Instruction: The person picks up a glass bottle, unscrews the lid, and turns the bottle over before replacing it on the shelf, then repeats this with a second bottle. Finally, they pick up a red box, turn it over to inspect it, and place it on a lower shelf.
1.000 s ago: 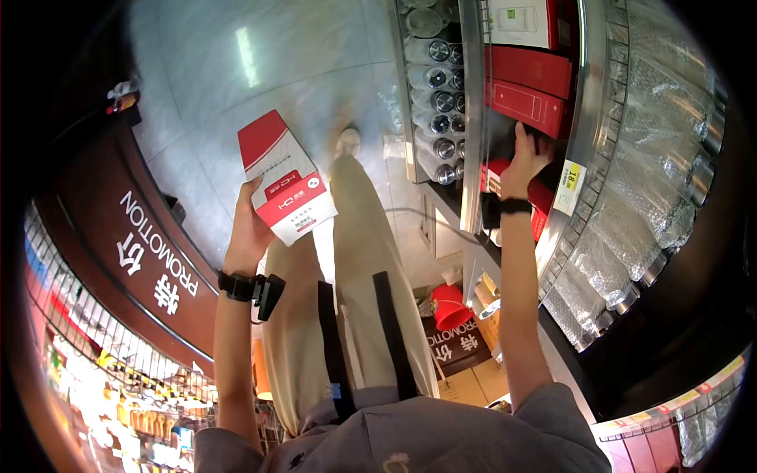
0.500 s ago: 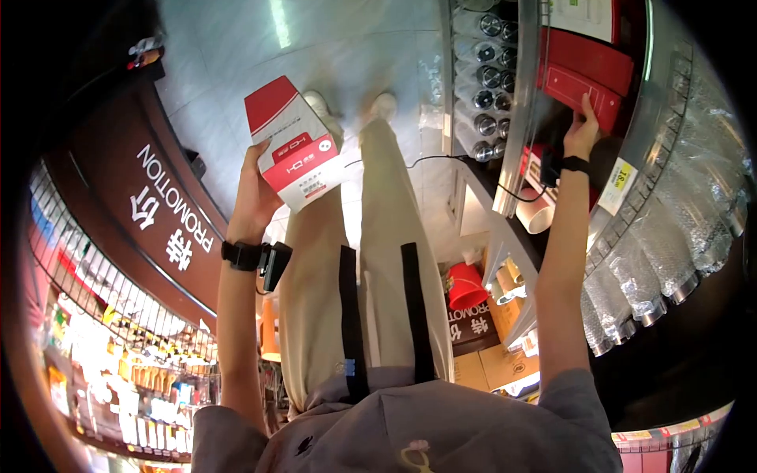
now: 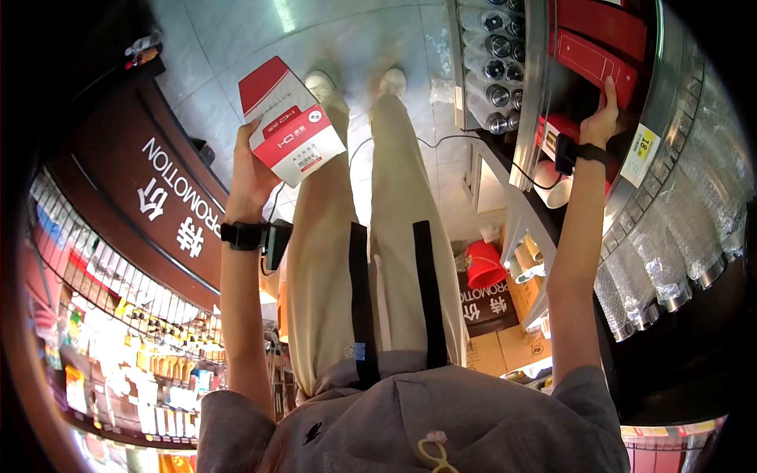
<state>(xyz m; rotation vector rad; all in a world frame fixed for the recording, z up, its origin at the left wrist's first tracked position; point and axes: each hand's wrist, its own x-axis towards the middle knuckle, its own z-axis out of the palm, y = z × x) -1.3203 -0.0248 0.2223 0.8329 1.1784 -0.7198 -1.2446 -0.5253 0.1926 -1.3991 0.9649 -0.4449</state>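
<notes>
A red and white box (image 3: pixel 293 130) is held up over the floor in my left hand (image 3: pixel 249 169), whose fingers grip its left side. At the right, my right hand (image 3: pixel 603 118) reaches into a shelf, its fingers on the near edge of a flat red box (image 3: pixel 591 67). Whether those fingers grip the box or only touch it is hard to tell. Behind it lies another red box (image 3: pixel 603 25). Both wrists wear black straps with small devices, and a thin black cable runs between them.
Bubble-wrapped items (image 3: pixel 662 260) line a wire rack at the right, beside a price tag (image 3: pixel 640 154). Wrapped bottles (image 3: pixel 497 69) stand in rows on a shelf. A red bucket (image 3: pixel 484 264) and cardboard boxes (image 3: pixel 509 349) are lower right. A brown promotion display (image 3: pixel 150 189) stands left.
The view has shifted slightly. The box in my left hand has tilted and moved a little up. My right hand stays at the flat red box, which appears farther right and up.
</notes>
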